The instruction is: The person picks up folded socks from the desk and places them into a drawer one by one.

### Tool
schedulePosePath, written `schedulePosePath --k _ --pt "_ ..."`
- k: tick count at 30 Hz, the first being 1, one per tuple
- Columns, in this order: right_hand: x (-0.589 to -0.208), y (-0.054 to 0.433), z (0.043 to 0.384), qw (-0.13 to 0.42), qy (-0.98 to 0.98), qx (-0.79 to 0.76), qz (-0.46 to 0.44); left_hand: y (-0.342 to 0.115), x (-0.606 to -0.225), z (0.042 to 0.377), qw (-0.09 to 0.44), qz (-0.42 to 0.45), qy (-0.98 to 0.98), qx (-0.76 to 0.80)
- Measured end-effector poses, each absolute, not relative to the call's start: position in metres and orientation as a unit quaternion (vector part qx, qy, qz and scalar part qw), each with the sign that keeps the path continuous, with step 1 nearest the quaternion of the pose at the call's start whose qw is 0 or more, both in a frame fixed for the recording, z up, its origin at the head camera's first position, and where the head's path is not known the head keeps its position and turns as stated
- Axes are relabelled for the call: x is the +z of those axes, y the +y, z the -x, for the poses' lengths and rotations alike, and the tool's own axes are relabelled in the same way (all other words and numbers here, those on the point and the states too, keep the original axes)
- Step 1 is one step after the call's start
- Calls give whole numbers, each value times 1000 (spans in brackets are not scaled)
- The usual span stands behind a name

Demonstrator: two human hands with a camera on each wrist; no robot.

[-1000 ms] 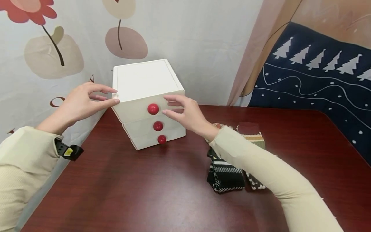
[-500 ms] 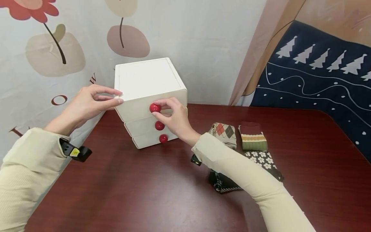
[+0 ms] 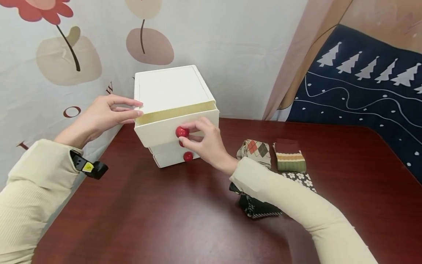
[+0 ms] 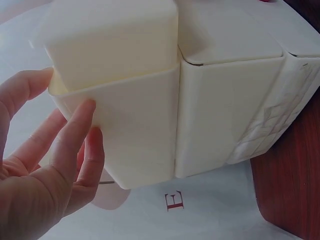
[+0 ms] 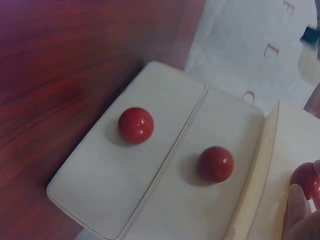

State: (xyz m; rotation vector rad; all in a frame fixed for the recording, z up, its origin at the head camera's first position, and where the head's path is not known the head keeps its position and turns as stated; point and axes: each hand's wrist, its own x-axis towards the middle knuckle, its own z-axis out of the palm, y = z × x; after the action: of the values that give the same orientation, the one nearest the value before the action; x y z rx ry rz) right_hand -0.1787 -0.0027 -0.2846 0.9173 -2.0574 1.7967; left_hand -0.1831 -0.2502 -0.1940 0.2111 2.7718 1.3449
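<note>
Printed cloth (image 3: 244,44) backs your table (image 3: 158,216), its near edge cut off. By its far left corner stands the cabinet (image 3: 171,88); your sleeve (image 3: 293,205) partly hides folded socks (image 3: 255,151). Your left hand (image 3: 105,115) touches the cabinet; your right hand (image 3: 209,145) pinches the top knob (image 3: 182,131).

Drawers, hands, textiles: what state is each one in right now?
Top drawer: partly open
Middle drawer: shut
Bottom drawer: shut
Right hand: pinches the top red knob
Left hand: touches the cabinet's upper corner
Striped textile: folded
Argyle textile: folded
Floral textile: partly hidden, folding unclear
Black textile: partly hidden, folding unclear
</note>
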Motion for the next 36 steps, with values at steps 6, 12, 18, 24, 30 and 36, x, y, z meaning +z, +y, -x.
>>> schedulePosePath --k 6,12,18,24,30,36 --pt "-285 12 154 139 -704 611 -334 -250 -194 182 20 -72 898 434" --pt "-287 24 133 155 -698 603 -353 -250 -196 184 21 -69 889 451" --pt "-289 33 117 167 -701 591 -361 -251 -197 183 24 -68 888 453" --pt "-292 38 106 155 -688 608 -365 -252 -198 183 19 -69 887 457" --pt "-297 40 98 155 -686 604 -374 -253 -199 182 21 -65 882 466" --pt "-303 40 96 166 -688 595 -382 -251 -200 183 13 -68 880 470"
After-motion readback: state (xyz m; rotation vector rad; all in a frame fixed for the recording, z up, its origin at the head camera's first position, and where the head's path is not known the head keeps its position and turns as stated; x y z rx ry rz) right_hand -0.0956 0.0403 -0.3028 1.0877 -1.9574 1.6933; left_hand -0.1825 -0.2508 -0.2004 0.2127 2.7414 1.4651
